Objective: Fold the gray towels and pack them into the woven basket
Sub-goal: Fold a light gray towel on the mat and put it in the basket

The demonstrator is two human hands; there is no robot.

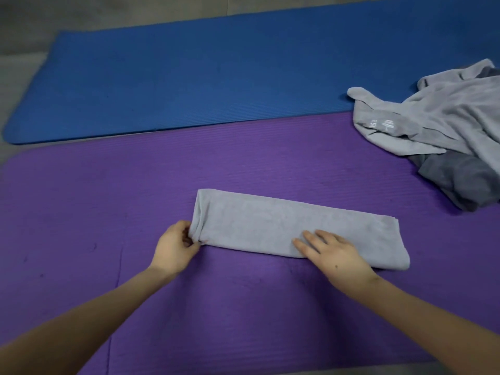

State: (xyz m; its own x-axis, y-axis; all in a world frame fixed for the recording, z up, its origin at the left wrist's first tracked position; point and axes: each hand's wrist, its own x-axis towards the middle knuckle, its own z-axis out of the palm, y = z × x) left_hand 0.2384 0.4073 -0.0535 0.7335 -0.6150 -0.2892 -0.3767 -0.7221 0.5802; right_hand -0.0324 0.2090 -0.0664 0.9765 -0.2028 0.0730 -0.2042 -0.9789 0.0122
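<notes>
Two yoga mats on a grey floor (21,23) is my whole folding station, no desk or anything. The long towel (270,226) I'm working on lies on the purple mat (81,212), folded down into a narrow strip, so I'll place everything else off that. The blue mat (189,77) is just beyond it.

My left hand (174,246) is at its left end, fingers and thumb pinching the near corner where the layers bunch up a bit. My right hand (332,255) lies flat and open on top of it, right of its middle and by the edge closest to me, pressing it down.

Progress-wise, I'd say early days. This one is only partway: it's a strip, so I reckon it needs another fold or two end over end before it's basket sized.

Off to its far right there's a rumpled pile (446,117) of grey towels, not folded at all, with light ones on top and a darker towel (465,180) poking out underneath. Can't tell how many are in there.

The woven basket isn't anywhere in my view, so as far as I can see nothing's packed. One half done, a heap to go, then all the packing.
</notes>
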